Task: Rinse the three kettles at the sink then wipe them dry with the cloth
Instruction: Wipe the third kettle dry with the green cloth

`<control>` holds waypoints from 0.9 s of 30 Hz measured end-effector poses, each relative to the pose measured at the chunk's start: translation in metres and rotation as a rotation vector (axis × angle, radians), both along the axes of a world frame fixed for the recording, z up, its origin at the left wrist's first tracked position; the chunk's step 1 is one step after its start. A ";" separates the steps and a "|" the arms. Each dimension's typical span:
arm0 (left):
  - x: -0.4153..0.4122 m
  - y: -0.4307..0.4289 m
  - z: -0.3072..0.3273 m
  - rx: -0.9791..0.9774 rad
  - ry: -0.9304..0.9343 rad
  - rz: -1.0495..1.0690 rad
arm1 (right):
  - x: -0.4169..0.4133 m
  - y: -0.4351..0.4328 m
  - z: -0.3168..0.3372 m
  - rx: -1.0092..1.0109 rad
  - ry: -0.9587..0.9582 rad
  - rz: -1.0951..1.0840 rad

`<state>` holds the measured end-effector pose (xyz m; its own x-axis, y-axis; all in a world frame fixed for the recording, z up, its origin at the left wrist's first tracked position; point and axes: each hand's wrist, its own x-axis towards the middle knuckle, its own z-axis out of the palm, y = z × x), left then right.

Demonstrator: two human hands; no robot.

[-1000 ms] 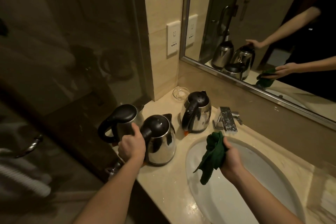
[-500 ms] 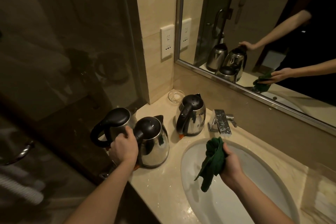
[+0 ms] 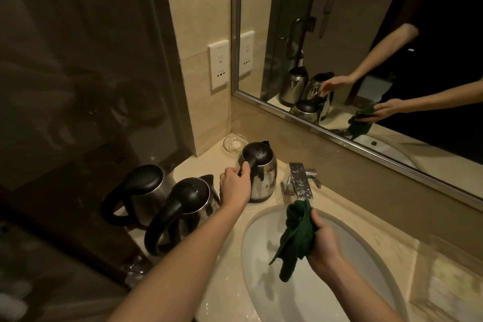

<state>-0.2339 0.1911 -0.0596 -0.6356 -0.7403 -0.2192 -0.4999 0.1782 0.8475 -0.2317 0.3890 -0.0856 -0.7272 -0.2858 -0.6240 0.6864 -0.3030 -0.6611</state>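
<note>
Three steel kettles with black lids and handles stand on the beige counter left of the sink (image 3: pixel 339 295). The far kettle (image 3: pixel 264 178) stands next to the tap; my left hand (image 3: pixel 235 185) is wrapped around its black handle. The middle kettle (image 3: pixel 188 206) and the left kettle (image 3: pixel 146 191) stand side by side, untouched. My right hand (image 3: pixel 324 246) holds a bunched dark green cloth (image 3: pixel 298 232) above the white basin.
A square chrome tap (image 3: pixel 300 180) sits behind the basin. A small glass dish (image 3: pixel 235 144) rests in the corner under a wall socket (image 3: pixel 219 68). A mirror (image 3: pixel 366 34) runs along the back wall, a dark glass panel (image 3: pixel 78 86) on the left.
My left hand left the handle of the middle kettle and reached forward to grip the far kettle's handle. The right hand with the cloth stayed over the basin.
</note>
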 end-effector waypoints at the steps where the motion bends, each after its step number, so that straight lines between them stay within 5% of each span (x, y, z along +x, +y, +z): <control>1: -0.005 -0.003 -0.006 0.011 -0.041 0.005 | -0.001 0.001 0.000 0.011 0.006 0.008; 10: -0.046 -0.026 -0.045 0.158 -0.128 -0.019 | -0.007 0.001 -0.011 0.126 0.010 0.032; 27: -0.051 -0.013 -0.070 0.231 0.054 0.162 | -0.012 -0.004 -0.001 0.182 0.001 0.002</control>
<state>-0.2854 0.1784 -0.1301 -0.5281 -0.7679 -0.3627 -0.4593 -0.1010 0.8825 -0.2432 0.3845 -0.0865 -0.7274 -0.1698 -0.6648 0.6862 -0.1766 -0.7057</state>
